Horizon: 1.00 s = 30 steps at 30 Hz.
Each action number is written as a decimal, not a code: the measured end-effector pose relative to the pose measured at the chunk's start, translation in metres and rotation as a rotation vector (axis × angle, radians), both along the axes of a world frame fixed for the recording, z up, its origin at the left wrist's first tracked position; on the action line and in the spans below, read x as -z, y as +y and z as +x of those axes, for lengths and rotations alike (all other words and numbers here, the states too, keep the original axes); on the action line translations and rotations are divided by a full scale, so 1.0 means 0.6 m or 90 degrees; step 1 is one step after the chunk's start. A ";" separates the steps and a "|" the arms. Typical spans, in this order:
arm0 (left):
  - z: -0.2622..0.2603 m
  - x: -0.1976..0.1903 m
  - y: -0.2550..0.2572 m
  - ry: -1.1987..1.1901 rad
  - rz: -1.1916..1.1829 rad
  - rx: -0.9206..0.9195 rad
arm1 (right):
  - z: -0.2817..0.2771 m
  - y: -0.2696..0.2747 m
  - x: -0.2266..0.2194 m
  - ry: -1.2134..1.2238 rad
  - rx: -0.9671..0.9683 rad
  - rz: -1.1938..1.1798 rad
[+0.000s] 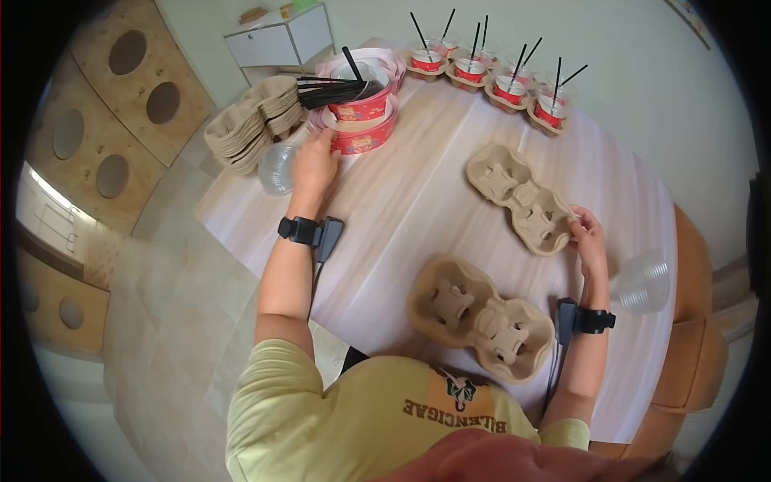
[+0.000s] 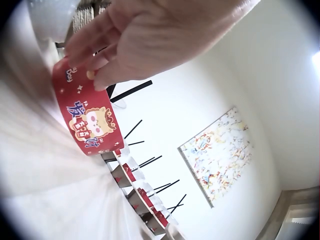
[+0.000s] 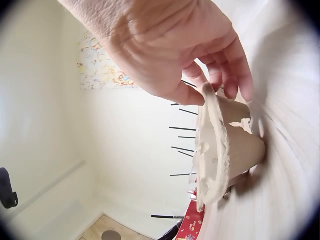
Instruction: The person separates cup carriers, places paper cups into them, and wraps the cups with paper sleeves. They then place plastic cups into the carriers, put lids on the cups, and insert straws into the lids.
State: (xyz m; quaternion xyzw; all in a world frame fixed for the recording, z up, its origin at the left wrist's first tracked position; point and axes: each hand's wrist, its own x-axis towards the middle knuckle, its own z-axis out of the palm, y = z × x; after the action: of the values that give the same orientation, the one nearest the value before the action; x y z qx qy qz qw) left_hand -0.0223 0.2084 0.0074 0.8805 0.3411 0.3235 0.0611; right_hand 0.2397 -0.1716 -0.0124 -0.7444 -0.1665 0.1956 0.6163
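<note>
My left hand (image 1: 314,167) is at the near end of a curved red paper cup sleeve (image 1: 363,141) with cartoon print. In the left wrist view its thumb and fingertips pinch the sleeve's edge. Beside that hand lies a stack of clear plastic cups (image 1: 276,170). At the right, my right hand (image 1: 590,237) holds the rim of a two-cup pulp carrier (image 1: 540,218), thumb on one side and fingers on the other in the right wrist view. Both wells of this carrier hold no cup. Another two-cup carrier (image 1: 480,318) stands nearer my body.
Carriers with red-sleeved cups (image 1: 507,87) and black straws line the far edge. At the left are stacked carriers (image 1: 241,132) and black straws (image 1: 331,92) above more sleeves. Clear cups (image 1: 642,285) lie near the right edge, with an orange chair (image 1: 692,353) beyond.
</note>
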 end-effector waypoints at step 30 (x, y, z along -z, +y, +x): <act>0.080 -0.133 -0.268 -0.077 0.308 0.620 | -0.106 0.018 -0.139 0.066 -0.406 0.518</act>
State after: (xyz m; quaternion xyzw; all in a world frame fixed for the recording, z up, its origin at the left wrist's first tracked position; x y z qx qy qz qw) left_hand 0.0256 0.0477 0.0872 0.9053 -0.1943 0.3774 0.0187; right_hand 0.1763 -0.1606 0.0710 -0.3461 -0.4167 0.3294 0.7734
